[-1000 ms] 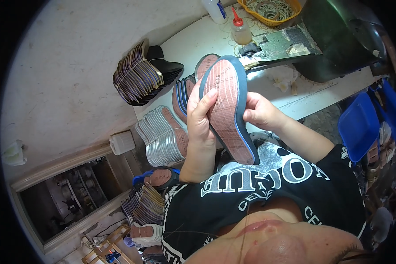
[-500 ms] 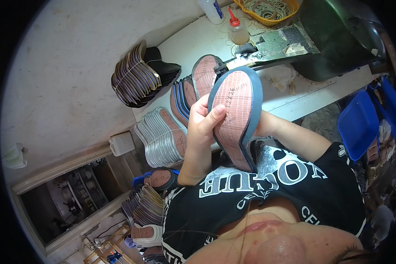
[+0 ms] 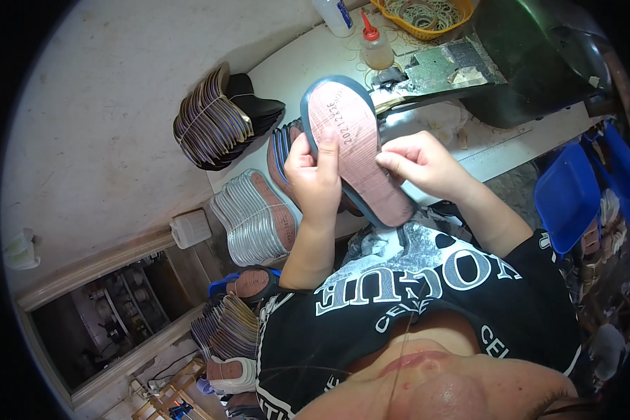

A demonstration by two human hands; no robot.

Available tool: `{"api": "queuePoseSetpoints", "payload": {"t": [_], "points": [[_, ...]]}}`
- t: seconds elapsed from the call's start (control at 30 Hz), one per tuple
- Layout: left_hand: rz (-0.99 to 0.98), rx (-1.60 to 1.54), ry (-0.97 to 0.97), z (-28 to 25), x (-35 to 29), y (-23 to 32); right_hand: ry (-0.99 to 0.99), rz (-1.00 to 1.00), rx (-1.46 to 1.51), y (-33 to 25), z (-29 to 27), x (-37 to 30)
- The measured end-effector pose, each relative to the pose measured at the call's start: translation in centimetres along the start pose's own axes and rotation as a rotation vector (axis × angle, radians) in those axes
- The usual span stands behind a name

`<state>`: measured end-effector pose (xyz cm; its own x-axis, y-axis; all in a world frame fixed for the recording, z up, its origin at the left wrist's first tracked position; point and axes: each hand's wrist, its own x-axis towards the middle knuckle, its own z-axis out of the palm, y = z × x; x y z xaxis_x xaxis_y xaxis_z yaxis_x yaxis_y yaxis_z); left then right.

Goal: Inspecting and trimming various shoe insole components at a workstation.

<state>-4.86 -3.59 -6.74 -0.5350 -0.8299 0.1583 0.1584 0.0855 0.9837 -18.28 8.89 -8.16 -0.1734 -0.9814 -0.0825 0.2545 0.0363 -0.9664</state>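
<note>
A shoe insole [image 3: 355, 150] with a reddish-brown woven-looking face and a dark blue-grey rim is held up in front of my chest. My left hand [image 3: 313, 175] grips its left edge, the thumb lying on the face and the other fingers mostly hidden behind. At the opposite edge my right hand [image 3: 427, 164] has its thumb and fingers closed in a pinch on the insole's side. Beyond the insole is the worn, green sewing machine [image 3: 444, 66], its front end partly hidden by the insole's tip.
Bundled insoles with silvery edges [image 3: 248, 217] stand left on the white table [image 3: 493, 157]. Behind them is a tied stack with dark and gold edges [image 3: 213, 122]. A red-tipped bottle [image 3: 376, 50] and a yellow basket [image 3: 427, 29] stand at the back. Blue trays [image 3: 567, 199] are at right.
The insole has shifted left and turned, showing more of its face. My right hand has come from behind it to pinch its right edge. My left hand keeps its hold.
</note>
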Motion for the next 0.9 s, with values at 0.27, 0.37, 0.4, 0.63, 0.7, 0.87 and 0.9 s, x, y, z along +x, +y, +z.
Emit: {"api": "queuePoseSetpoints", "payload": {"t": [0.27,0.37,0.4,0.63,0.7,0.87,0.9], "points": [[-0.555,-0.239,-0.212,-2.8,2.8,-2.3,0.115,0.111,-0.006,-0.7,-2.4,2.0],[-0.519,-0.092,-0.185,-2.0,4.5,-1.7,0.208,0.100,-0.053,-0.1,-2.7,3.0],[-0.498,-0.036,-0.170,-1.8,4.8,-1.7,0.253,0.034,0.017,-0.2,-2.5,3.1],[-0.437,-0.011,-0.144,0.0,6.7,-0.6,0.238,0.016,0.343,-0.1,-2.9,2.0],[-0.457,0.021,-0.155,-0.9,7.3,-1.3,0.227,0.032,0.392,0.0,-3.0,1.4],[-0.576,-0.048,-0.257,-1.6,8.1,-2.2,0.127,0.068,0.426,-0.3,-2.7,-0.9],[-0.575,-0.047,-0.257,-1.3,8.0,-2.1,0.107,0.096,0.459,-0.5,-2.7,-1.2]]}}
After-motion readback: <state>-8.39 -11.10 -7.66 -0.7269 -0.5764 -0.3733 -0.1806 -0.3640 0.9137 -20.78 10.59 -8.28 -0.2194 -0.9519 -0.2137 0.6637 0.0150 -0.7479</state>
